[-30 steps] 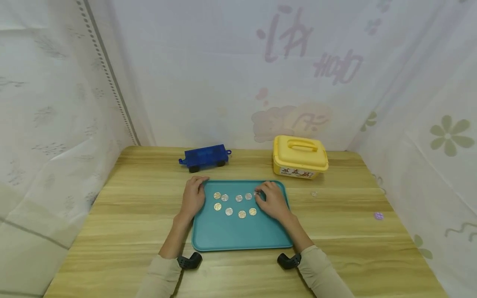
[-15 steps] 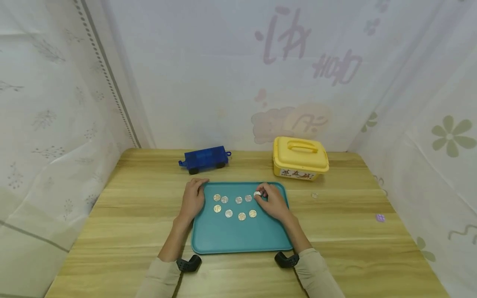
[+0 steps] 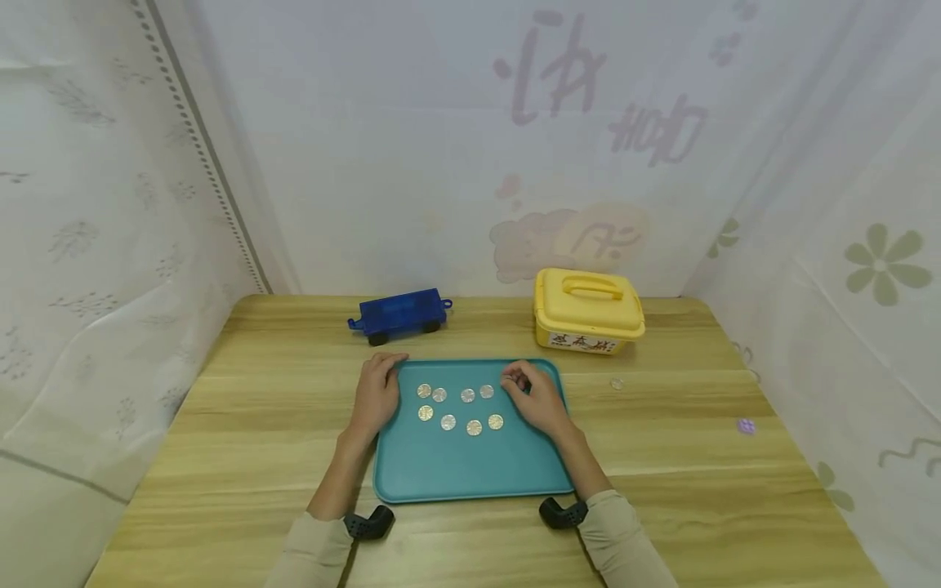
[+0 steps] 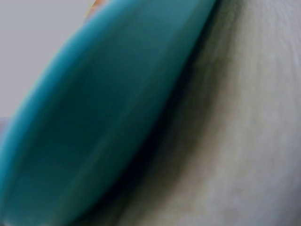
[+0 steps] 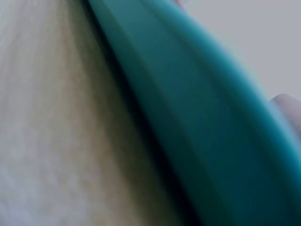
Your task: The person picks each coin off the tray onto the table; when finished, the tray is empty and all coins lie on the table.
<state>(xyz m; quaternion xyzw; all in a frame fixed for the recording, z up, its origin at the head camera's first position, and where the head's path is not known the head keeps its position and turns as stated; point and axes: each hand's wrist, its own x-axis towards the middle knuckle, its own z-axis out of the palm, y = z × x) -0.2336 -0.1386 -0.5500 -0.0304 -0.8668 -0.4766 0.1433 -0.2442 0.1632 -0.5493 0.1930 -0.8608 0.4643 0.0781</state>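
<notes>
A teal tray (image 3: 470, 474) lies on the wooden table, with gold and silver coins in two loose rows; one gold coin (image 3: 474, 427) and one silver coin (image 3: 467, 395) are near its middle. My left hand (image 3: 376, 396) rests on the tray's left edge, its fingers toward the far left corner. Over the tray's right side, my right hand (image 3: 538, 400) pinches a silver coin between thumb and fingertips; the fingers hide most of it. Both wrist views show mainly the blurred tray side, the left tray wall (image 4: 108, 108) and the right tray wall (image 5: 197, 108), not the held coin.
Behind the tray stand a blue toy wagon (image 3: 402, 314) and a yellow lidded box (image 3: 588, 310) with a handle. To the right lie a pale, clear-looking disc (image 3: 617, 384) and a small purple piece (image 3: 746, 426). Printed cloth surrounds the table on three sides.
The coin in my right fingers showed its pale face half a second ago; now the fingers largely cover it. My left hand stays at the tray edge, and the other coins keep their places.
</notes>
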